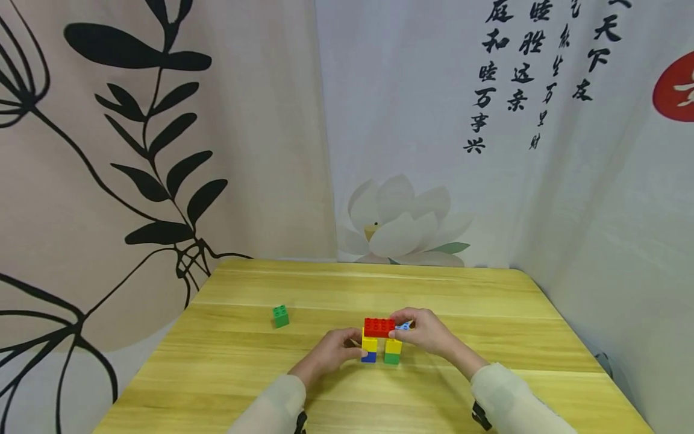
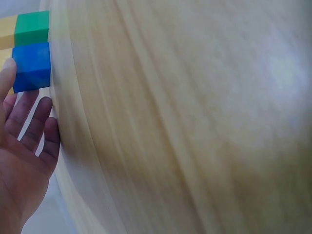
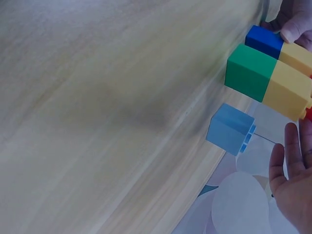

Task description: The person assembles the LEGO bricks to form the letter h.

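Observation:
Two short brick stacks stand side by side on the table: yellow (image 1: 370, 345) over blue (image 1: 368, 357) on the left, yellow (image 1: 393, 346) over green (image 1: 391, 358) on the right. Across their tops lies a red toy brick (image 1: 379, 327); whether it is fully seated cannot be told. My left hand (image 1: 336, 349) holds the left stack, thumb on the near side and fingers behind, beside the blue brick (image 2: 31, 67). With thumb and fingers, my right hand (image 1: 425, 331) pinches the red brick's right end. Behind that hand stands a light blue brick (image 3: 229, 127), partly hidden in the head view.
A loose green brick (image 1: 281, 316) sits farther back on the left of the wooden table (image 1: 260, 386). Printed curtains (image 1: 271, 150) hang behind the table's far edge and along its sides.

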The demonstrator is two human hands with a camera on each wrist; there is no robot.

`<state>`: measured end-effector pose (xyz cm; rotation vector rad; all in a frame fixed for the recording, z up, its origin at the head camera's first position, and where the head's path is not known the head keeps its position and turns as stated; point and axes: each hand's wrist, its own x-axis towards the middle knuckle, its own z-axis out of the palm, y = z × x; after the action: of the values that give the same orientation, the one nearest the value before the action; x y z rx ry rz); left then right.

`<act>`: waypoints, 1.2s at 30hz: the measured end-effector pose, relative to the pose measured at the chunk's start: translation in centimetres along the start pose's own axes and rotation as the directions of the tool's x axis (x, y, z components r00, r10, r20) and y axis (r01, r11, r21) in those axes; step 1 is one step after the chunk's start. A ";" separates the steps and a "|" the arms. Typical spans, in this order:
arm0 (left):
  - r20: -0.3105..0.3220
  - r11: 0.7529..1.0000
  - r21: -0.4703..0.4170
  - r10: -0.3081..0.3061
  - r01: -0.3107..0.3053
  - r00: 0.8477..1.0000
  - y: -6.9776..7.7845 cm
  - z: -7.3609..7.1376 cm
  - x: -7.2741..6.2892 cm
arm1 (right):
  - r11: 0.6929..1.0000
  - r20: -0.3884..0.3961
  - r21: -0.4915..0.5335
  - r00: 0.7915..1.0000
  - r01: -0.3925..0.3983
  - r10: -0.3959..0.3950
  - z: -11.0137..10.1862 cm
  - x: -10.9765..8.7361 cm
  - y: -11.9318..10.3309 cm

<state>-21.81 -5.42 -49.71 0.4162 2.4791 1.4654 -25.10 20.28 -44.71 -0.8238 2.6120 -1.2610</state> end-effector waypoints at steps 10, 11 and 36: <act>0.001 1.000 -0.003 0.011 -0.011 1.000 0.4 0.0 0.0 | 1.000 0.014 0.015 1.000 0.001 -0.001 0.0 -0.1 0.1; 0.002 1.000 0.000 0.012 -0.012 1.000 0.4 0.0 0.0 | 1.000 0.014 0.016 1.000 0.002 -0.002 0.0 -0.1 0.1; -0.074 0.998 -0.054 0.028 -0.032 0.997 1.8 -0.6 -0.1 | 1.000 0.032 -0.013 0.999 0.027 -0.027 0.0 0.2 0.2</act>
<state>-21.71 -5.14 -47.81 0.3979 2.4917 1.5839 -25.34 20.25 -44.80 -0.8771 2.5960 -1.2273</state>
